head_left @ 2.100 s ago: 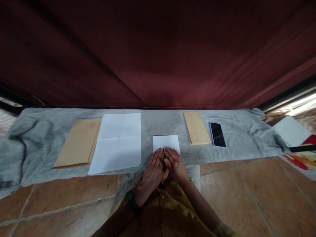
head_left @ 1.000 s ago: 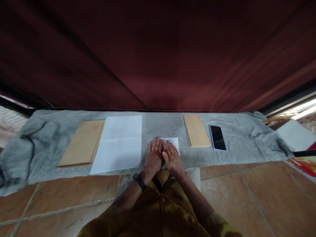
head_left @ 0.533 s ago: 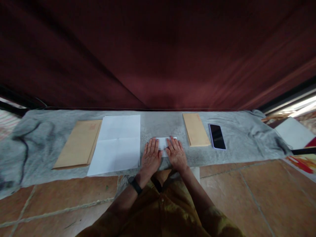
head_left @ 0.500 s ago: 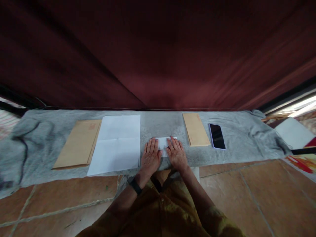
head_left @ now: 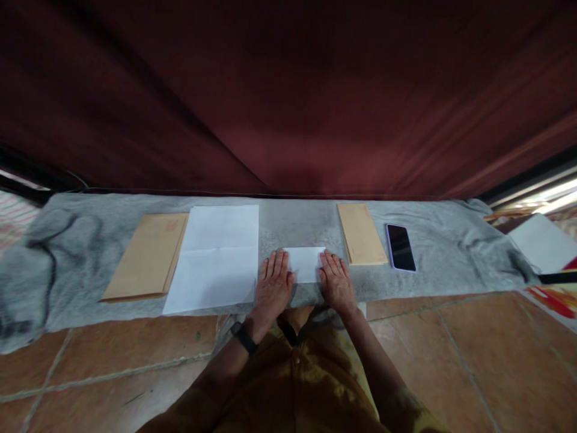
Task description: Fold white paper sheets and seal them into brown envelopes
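Note:
A small folded sheet of white paper [head_left: 306,265] lies flat on the grey cloth in front of me. My left hand [head_left: 274,281] rests flat on its left end, fingers stretched out and pointing away from me. On the paper's right end lies my right hand [head_left: 336,282], also flat with fingers extended. Both hands cover the ends of the sheet, so only its middle shows. Just left of my left hand is a stack of larger white paper sheets [head_left: 219,255] with a crease across the top one.
Brown envelopes [head_left: 146,255] lie left of the white stack, and narrower brown envelopes [head_left: 362,234] lie to the right. Beyond those is a phone [head_left: 401,248] with a dark screen. Grey cloth [head_left: 455,252] covers the surface, and a dark red curtain [head_left: 288,120] hangs behind.
My right hand has slid to the right along the folded paper, uncovering more of its middle. My left hand stays at the left end. The view has shifted slightly.

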The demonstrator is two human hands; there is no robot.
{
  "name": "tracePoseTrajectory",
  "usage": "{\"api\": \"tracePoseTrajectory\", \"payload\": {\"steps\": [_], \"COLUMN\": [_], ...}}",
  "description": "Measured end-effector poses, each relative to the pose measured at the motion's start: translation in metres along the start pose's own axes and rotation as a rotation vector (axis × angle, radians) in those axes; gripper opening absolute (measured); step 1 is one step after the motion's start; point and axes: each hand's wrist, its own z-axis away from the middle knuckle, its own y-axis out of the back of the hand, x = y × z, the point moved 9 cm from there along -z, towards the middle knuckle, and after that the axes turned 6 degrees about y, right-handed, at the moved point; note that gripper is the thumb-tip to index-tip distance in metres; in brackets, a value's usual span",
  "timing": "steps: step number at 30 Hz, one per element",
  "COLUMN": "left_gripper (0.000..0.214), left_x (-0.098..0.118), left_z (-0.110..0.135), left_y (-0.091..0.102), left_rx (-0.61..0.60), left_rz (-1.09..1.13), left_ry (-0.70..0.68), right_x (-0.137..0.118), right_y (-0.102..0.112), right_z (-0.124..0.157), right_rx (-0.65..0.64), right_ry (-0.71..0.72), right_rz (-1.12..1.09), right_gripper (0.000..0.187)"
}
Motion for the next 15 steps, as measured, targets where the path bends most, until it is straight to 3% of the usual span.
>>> {"api": "tracePoseTrajectory", "payload": {"steps": [9,15], "left_gripper": [0.057,0.058], "left_x": [0.002,0.006], "left_z": [0.002,0.025], "left_y": [0.001,0.002], "left_rx": [0.001,-0.034], "left_rz": [-0.002,-0.019], "left_ry": [0.005,-0.033], "right_x": [0.003,0.003], "right_y": [0.006,0.004], "right_z": [0.002,0.002], "right_rx": [0.027,0.031], "right_ry": [-0.009,-0.008], "right_rz": [-0.018,-0.011], "right_gripper": [0.049,0.049]}}
